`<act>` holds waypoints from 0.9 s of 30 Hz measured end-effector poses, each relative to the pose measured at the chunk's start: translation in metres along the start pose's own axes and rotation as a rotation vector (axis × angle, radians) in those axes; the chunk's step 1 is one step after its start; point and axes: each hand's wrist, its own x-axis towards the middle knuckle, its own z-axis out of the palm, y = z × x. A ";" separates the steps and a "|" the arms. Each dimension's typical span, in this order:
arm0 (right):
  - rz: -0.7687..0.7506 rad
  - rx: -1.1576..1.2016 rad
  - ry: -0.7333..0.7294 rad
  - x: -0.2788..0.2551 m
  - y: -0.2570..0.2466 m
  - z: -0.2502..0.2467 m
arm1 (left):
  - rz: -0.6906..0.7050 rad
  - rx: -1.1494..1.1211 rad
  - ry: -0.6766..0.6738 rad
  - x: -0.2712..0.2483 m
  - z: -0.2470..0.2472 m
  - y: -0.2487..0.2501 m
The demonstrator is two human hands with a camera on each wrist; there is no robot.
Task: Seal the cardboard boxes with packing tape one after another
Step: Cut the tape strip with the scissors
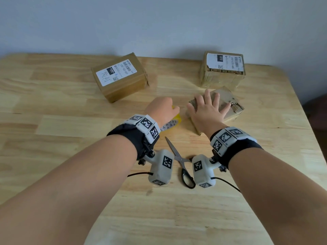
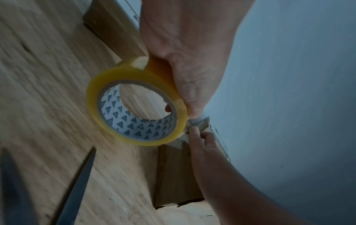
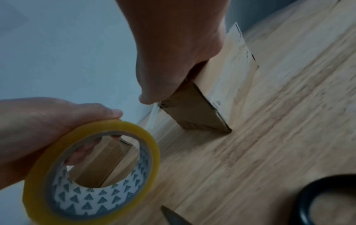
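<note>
Yellow tape roll (image 1: 174, 121) gripped by left hand (image 1: 160, 109), fingers (image 2: 168, 108) hooked through its core, just left of the small cardboard box (image 1: 228, 105) on the table (image 1: 70, 121). Right hand (image 1: 206, 110) flat on that box, fingers (image 1: 207, 97) spread, grasping nothing. Scissors (image 1: 180, 160) near, toward the person.

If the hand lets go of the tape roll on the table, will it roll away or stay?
The tape roll is a round ring, so set on its edge it may roll. Laid flat on the smooth wooden table it would probably stay. Its hollow core suggests it is light.
</note>
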 end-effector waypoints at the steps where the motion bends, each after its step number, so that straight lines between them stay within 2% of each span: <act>1: 0.016 -0.012 0.005 0.001 -0.002 0.001 | 0.011 0.019 0.002 0.001 0.000 0.001; 6: 0.043 -0.059 0.016 0.004 -0.004 0.006 | 0.052 0.200 0.044 -0.001 0.003 -0.005; 14: 0.047 -0.093 0.024 0.007 -0.006 0.009 | 0.076 0.282 0.045 0.000 0.010 -0.007; 23: 0.008 -0.071 0.038 0.004 -0.009 0.009 | 0.092 0.082 0.040 -0.004 0.007 -0.018; 27: -0.005 0.084 -0.048 0.002 -0.002 -0.002 | 0.086 -0.015 0.010 -0.013 0.002 -0.020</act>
